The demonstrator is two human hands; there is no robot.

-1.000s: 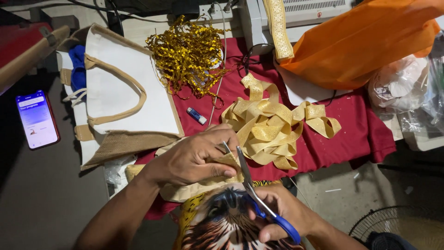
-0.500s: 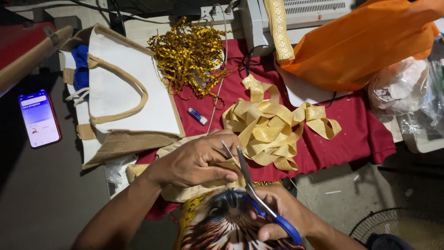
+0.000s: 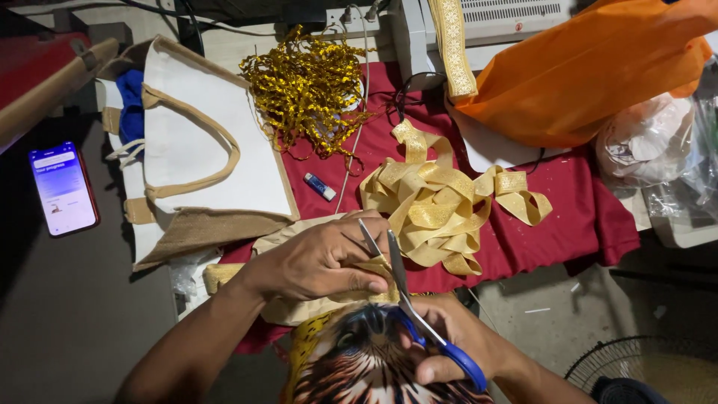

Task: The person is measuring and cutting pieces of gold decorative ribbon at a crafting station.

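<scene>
The right hand (image 3: 449, 340), at 6 o'clock in the view, is closed through the blue handles of a pair of scissors (image 3: 407, 299), whose 2 blades stand parted and point toward 12 o'clock. The left hand (image 3: 321, 258), just at 10 o'clock from the scissors, is curled shut, pinching a strip of gold ribbon (image 3: 378, 268) between thumb and fingers right beside the blades. That strip runs on toward 2 o'clock into a loose heap of gold ribbon (image 3: 437, 206) lying on the dark red cloth (image 3: 583, 194) that covers the tabletop. At 10 o'clock from the hands lies a white tote bag (image 3: 202, 150) with tan handles; at 12 o'clock, a tangle of shiny gold trim (image 3: 307, 86). A lit phone (image 3: 63, 187) rests well apart at 9 o'clock, and orange fabric (image 3: 591, 67) lies at 2 o'clock.
</scene>
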